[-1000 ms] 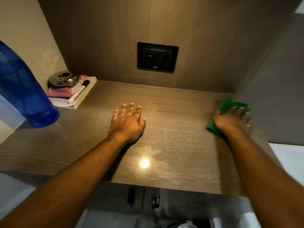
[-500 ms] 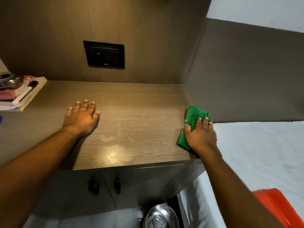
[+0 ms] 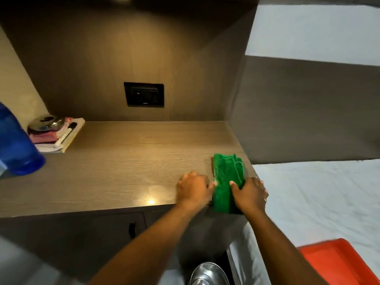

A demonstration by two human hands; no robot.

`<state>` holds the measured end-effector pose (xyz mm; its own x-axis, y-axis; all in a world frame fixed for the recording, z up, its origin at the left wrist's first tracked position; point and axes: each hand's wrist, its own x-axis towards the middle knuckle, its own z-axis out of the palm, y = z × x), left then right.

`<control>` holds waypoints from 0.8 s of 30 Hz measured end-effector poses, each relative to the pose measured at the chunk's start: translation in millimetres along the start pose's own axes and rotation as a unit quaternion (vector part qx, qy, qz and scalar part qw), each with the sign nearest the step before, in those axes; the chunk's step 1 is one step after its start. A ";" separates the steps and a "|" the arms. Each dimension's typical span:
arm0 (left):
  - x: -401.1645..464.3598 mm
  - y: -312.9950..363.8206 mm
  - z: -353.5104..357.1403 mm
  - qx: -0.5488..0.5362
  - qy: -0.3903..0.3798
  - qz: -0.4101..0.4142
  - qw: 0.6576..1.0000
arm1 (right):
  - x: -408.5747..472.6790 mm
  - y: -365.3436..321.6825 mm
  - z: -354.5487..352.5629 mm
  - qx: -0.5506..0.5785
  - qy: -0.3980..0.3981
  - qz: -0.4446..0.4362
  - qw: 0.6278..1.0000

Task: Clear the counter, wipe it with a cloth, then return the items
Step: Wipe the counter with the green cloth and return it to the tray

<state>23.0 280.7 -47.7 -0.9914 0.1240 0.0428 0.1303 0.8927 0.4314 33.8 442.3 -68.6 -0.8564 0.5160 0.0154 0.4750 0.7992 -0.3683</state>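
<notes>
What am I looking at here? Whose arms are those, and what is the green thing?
There is no machine here. A person wears a camera on their head, so you see their own two arms from above. They stand at a wooden counter. The green thing is a cleaning cloth, lying folded near the counter's right edge. The right hand grips its near end, and the left hand touches its side. At the far left sit a blue bottle and a stack of books with a shiny metal dish on top.
</notes>
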 end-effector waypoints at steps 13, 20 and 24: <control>-75.6 124.5 53.7 -0.545 -0.269 -0.098 0.788 | -75.1 136.3 -72.1 0.630 -0.026 0.212 0.747; -99.7 227.1 177.8 -0.371 -0.408 -0.122 0.825 | -82.9 303.5 -32.8 0.660 0.015 0.384 0.645; -77.7 289.4 247.6 -0.303 -0.365 -0.046 0.879 | -38.2 363.4 -20.1 0.644 0.101 0.380 0.657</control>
<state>141.5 636.7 -149.3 -0.6944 0.5059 -0.5117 -0.2009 0.5465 0.8130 243.2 719.2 -184.3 -0.3655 0.7494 -0.5521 0.0733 -0.5681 -0.8197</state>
